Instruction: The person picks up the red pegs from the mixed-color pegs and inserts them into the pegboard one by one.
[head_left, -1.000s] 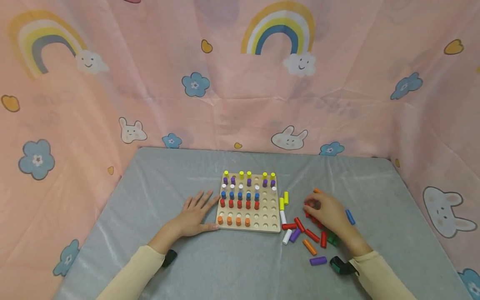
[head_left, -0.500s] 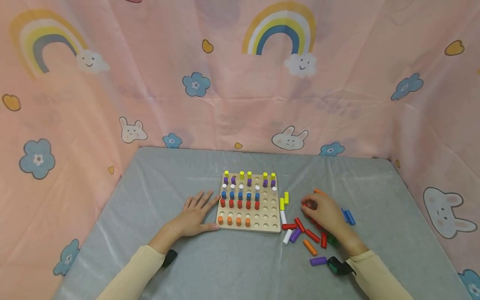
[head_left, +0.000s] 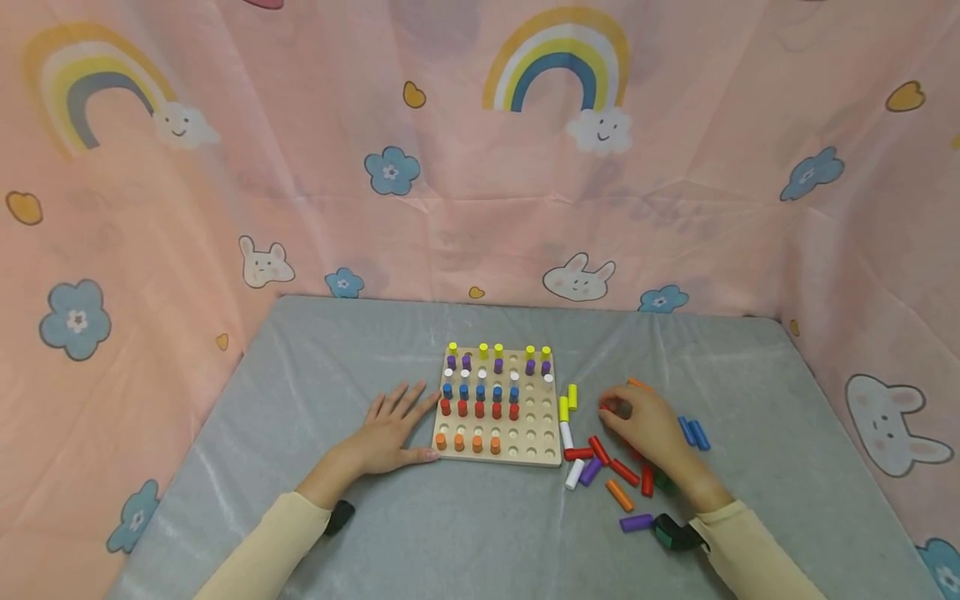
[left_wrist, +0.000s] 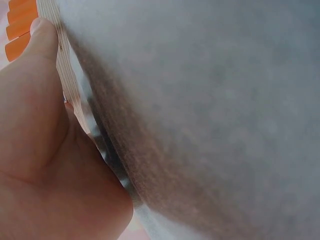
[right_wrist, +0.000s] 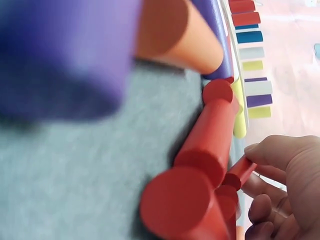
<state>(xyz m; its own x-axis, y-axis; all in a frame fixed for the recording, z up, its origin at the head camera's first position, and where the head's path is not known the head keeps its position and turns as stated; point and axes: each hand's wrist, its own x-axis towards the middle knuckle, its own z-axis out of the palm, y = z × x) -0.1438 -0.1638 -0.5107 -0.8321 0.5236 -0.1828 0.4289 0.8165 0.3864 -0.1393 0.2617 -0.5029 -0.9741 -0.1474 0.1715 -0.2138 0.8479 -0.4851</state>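
A wooden pegboard (head_left: 531,432) lies mid-table with upright rows of yellow, purple, white, blue, red and orange pegs; holes at its right are bare. My left hand (head_left: 386,437) lies flat with fingers spread at its left side, thumb (left_wrist: 45,36) touching the board's edge. To the board's right, my right hand (head_left: 651,423) is over the loose pegs. Thumb and fingers there pinch a red peg (right_wrist: 241,171), mostly covered by the hand in the head view. Near it lie other red pegs (head_left: 625,472) and a partly hidden green one (head_left: 663,478).
Between board and right hand lie yellow pegs (head_left: 572,397), a white peg (head_left: 574,474) and a purple peg (head_left: 591,471). Nearer the front are an orange peg (head_left: 619,495) and a purple one (head_left: 637,522). Blue pegs (head_left: 699,435) lie right of the hand on the grey cloth (head_left: 360,333).
My right hand has shifted slightly left, toward the board, with its fingers drawn together. A second blue peg has come into view behind it. The left hand stays in place.
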